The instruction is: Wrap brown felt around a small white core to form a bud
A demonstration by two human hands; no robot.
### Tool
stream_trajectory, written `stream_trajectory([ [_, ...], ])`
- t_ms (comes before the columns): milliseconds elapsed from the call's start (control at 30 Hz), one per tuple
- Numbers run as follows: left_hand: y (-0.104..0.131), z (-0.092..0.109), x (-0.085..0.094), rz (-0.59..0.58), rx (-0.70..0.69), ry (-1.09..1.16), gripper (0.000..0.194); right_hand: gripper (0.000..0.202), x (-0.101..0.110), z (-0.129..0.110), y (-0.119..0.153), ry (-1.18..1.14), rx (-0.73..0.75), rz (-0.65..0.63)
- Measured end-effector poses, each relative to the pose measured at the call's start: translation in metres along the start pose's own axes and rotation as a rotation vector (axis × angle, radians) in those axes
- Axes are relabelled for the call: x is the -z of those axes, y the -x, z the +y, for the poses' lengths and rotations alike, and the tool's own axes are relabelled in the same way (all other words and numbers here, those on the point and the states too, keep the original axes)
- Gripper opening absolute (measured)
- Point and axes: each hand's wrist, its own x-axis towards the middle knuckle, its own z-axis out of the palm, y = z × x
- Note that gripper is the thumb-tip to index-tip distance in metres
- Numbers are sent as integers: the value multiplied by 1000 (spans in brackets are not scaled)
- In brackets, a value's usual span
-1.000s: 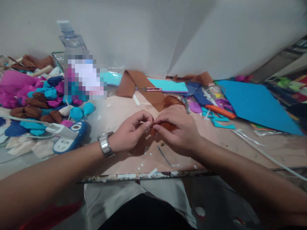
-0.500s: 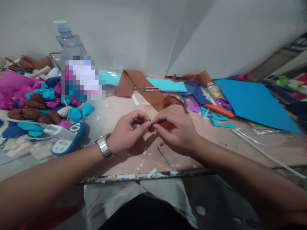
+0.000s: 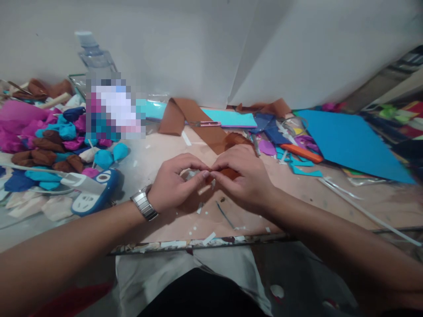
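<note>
Over the middle of the table, my left hand (image 3: 180, 182) pinches the edge of a piece of brown paper (image 3: 228, 172) between thumb and forefinger. My right hand (image 3: 243, 176) meets it fingertip to fingertip, closed on the same paper, most of which its fingers hide. A long brown strip (image 3: 205, 127) runs from behind my right hand to the back of the table, where it folds over. Pink-handled tweezers or a similar slim tool (image 3: 208, 124) lie across that strip.
Crumpled coloured paper bundles (image 3: 49, 145), a blue and white power socket (image 3: 94, 193) and a clear bottle (image 3: 97, 59) stand left. To the right are an orange cutter (image 3: 302, 152), a blue sheet (image 3: 350, 141) and a white rod (image 3: 370, 211). White scraps lie near the front edge.
The fingertips of my left hand have shifted slightly on the brown paper, and its thumb and forefinger have drawn nearer my right hand. The objects on the table have not moved.
</note>
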Motion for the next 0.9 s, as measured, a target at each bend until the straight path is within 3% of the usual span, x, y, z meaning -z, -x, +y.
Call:
stream_trajectory([
  [400,1,-1,-2,-129,74,54,19,12,0,1,0,2,39,14],
  [600,0,3,-1,-175,191,179,26,9,0,1,0,-8,69,12],
  [900,4,4,-7,-247,257,225,27,7,1,-2,-2,-46,2,10],
])
